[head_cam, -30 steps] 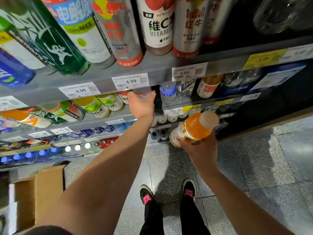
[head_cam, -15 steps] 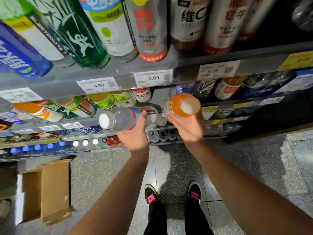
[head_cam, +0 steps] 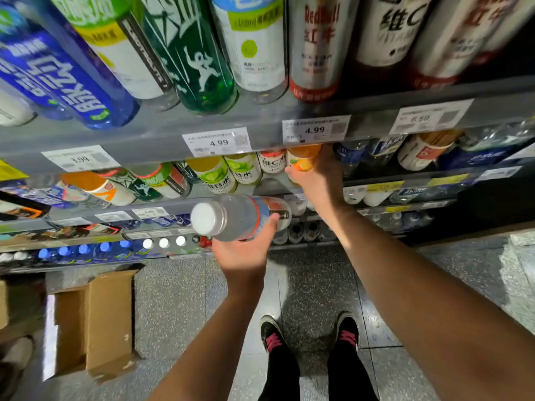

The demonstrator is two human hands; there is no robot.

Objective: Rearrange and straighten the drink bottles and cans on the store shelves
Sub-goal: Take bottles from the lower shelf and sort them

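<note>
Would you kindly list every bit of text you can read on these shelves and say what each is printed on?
"4.99": white price tag on the grey shelf edge.
"4.99": next white price tag.
"6.59": right white price tag, slightly blurred.
"3.99": left white price tag, blurred, uncertain.
"RedBull": silver-and-red can.
"维C": white-labelled bottle.
Small print, the lower tags and the other labels are too blurred.

Clear glossy plastic bottle [head_cam: 240, 217]; matt brown cardboard box [head_cam: 95, 322].
</note>
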